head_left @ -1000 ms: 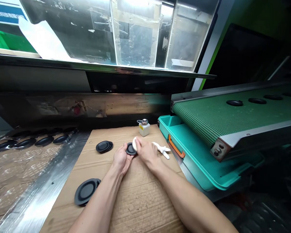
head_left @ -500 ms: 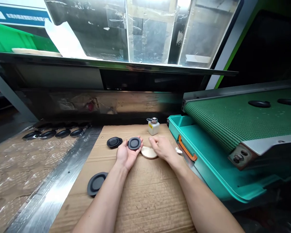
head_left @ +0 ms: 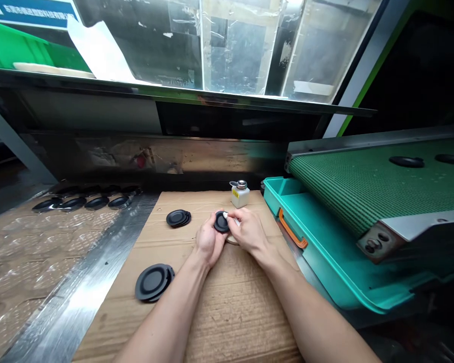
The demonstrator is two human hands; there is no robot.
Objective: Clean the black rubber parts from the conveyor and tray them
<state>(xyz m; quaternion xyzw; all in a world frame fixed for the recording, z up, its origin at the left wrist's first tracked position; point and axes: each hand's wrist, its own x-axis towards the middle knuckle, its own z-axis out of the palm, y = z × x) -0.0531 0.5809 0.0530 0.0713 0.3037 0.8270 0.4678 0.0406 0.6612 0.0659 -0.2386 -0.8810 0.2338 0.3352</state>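
Note:
My left hand (head_left: 208,243) holds a round black lid-like disc (head_left: 220,223) above the cardboard, its recessed face turned up. The fingers of my right hand (head_left: 248,231) are closed on a small white piece (head_left: 226,215), perhaps cloth, whose tip meets the disc's face. Under the hands lies a pale round pad (head_left: 232,240), mostly covered. A small stack of black discs (head_left: 177,218) lies to the left of my left hand. Larger black discs (head_left: 154,283) sit overlapped beside my left forearm. Just beyond my hands stands a white pump bottle (head_left: 239,195) with a metal top.
Cardboard (head_left: 234,312) covers the work surface. A clear plastic tray (head_left: 53,252) at left holds several black discs in its far rows. At right, a teal bin (head_left: 325,267) with an orange handle sits below a green conveyor belt (head_left: 348,171) carrying two black parts.
My left hand has moved slightly right with the disc. My right hand has brought the white piece up from beside the pad onto the disc's face.

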